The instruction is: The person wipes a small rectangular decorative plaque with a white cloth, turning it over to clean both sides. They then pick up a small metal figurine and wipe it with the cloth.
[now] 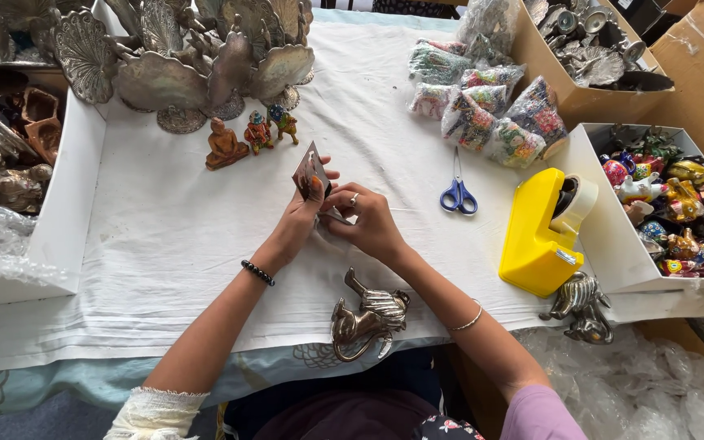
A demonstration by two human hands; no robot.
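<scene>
Over the middle of the white cloth, the left hand pinched a small clear packet upright between thumb and fingers; the right hand, fingers curled, gripped its lower right edge. Blue scissors lay right.

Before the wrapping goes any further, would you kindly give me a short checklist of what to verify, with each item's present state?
1. Both hands on the small clear packet: ok; left hand holds it up, right hand works at its lower edge.
2. Packet sealed: cannot tell; fingers hide the edge.
3. Yellow tape dispenser nearby, roll loaded: ok, to the right of the right hand.
4. Blue scissors within easy reach: ok, lying closed on the white cloth.
5. Silver bird figure clear of the forearms: ok, lying between them at the near table edge.
6. Three small painted figurines upright: ok.
</scene>
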